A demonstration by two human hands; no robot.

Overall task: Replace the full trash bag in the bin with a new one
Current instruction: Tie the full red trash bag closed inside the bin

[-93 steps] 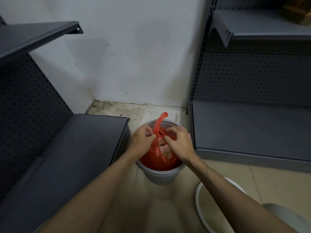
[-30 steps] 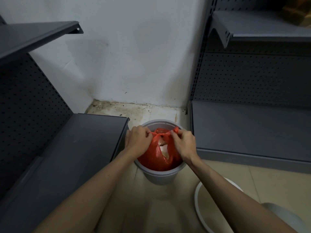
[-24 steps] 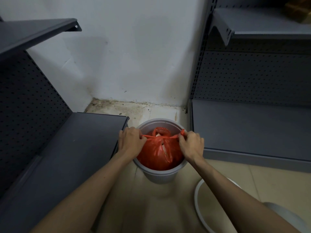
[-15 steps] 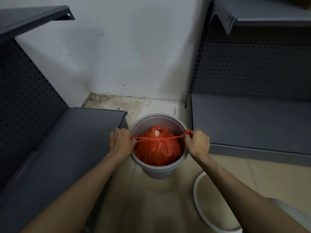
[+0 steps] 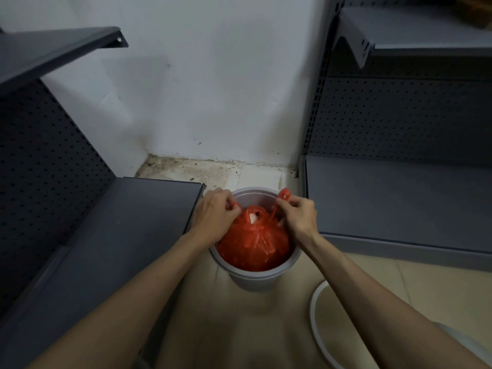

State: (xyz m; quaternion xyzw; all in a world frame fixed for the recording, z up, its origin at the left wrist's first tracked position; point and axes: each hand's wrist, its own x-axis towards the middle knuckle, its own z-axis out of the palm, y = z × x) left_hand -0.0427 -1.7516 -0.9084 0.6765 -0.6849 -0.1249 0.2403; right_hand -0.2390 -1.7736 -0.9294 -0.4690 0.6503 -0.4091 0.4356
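Bin (image 5: 253, 278): on the floor (image 5: 239, 328), in the gap between two shelf units, near the back wall (image 5: 213, 89).
Bag (image 5: 253, 243): inside the bin, filling it up to the rim.
Left hand (image 5: 215, 211): over the bin's left rim, pinching a bag handle.
Right hand (image 5: 299, 215): over the right rim, pinching the other handle (image 5: 283, 194).
Left shelf unit (image 5: 106, 235): its edge just beside the bin.
Right shelf unit (image 5: 399, 198): just right of the bin.
Ring (image 5: 315, 326): on the floor, nearer than the bin, to its right.

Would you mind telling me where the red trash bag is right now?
In the head view, the red trash bag sits inside the grey bin on the floor between two shelving units, with the left hand and right hand gripping its handles.
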